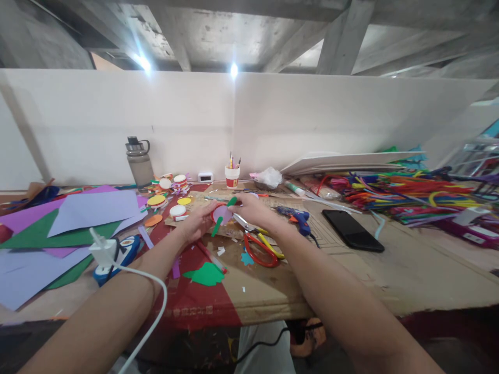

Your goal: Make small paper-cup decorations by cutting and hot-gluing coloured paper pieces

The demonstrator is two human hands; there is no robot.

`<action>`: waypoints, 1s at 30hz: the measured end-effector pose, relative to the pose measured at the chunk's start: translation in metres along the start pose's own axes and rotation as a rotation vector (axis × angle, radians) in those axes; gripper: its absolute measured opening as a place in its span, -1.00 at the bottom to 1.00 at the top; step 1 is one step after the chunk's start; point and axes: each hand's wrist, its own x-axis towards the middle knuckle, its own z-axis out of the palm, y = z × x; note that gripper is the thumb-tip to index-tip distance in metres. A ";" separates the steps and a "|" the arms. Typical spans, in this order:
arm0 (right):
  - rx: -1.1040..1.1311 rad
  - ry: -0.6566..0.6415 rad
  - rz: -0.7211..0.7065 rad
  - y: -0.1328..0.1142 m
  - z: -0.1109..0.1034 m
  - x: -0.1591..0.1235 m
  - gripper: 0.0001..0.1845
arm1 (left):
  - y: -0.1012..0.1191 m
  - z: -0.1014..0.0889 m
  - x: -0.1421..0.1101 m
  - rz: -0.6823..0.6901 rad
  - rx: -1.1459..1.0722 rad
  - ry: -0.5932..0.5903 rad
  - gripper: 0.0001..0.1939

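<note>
My left hand (pixel 200 223) is closed around the edge of a small round piece with a red rim and a lilac face (pixel 223 214). A green paper strip (pixel 217 226) runs across that face and sticks out below it. My right hand (pixel 249 209) pinches near the strip's upper end, its fingertips touching the round piece. Just under my right hand lie silver scissors with a red-orange handle (pixel 260 250) and yellow-handled scissors (pixel 275 246). A green paper scrap (pixel 206 274), a blue paper star (pixel 247 258) and a red-tipped pen (pixel 215 262) lie nearer me.
Coloured paper sheets (pixel 93 210) and a blue power strip (pixel 119 257) are at left, its white cable crossing my left forearm. Behind stand a bottle (pixel 139 163) and a pen cup (pixel 232 177). At right are a blue glue gun (pixel 299 219), a phone (pixel 351 228) and pipe cleaners (pixel 390 189).
</note>
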 end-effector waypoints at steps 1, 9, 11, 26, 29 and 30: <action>-0.016 -0.010 0.010 -0.001 -0.001 0.000 -0.91 | 0.000 -0.001 0.000 0.000 0.003 -0.013 -0.72; -0.025 -0.015 0.060 -0.001 0.002 -0.001 -0.90 | -0.001 -0.003 0.001 0.015 0.023 -0.024 -0.72; 0.015 -0.004 0.060 0.001 0.004 0.000 -0.90 | -0.001 -0.002 0.001 0.019 0.023 -0.021 -0.71; 0.264 0.049 0.049 -0.010 0.004 -0.004 -0.89 | 0.003 0.006 -0.002 -0.013 -0.051 -0.011 -0.72; 0.287 0.079 0.048 -0.007 0.007 -0.002 -0.91 | 0.000 0.004 0.000 0.012 -0.063 -0.022 -0.74; 0.295 0.083 0.052 -0.006 0.008 -0.002 -0.91 | 0.000 0.003 0.000 0.021 -0.067 -0.024 -0.75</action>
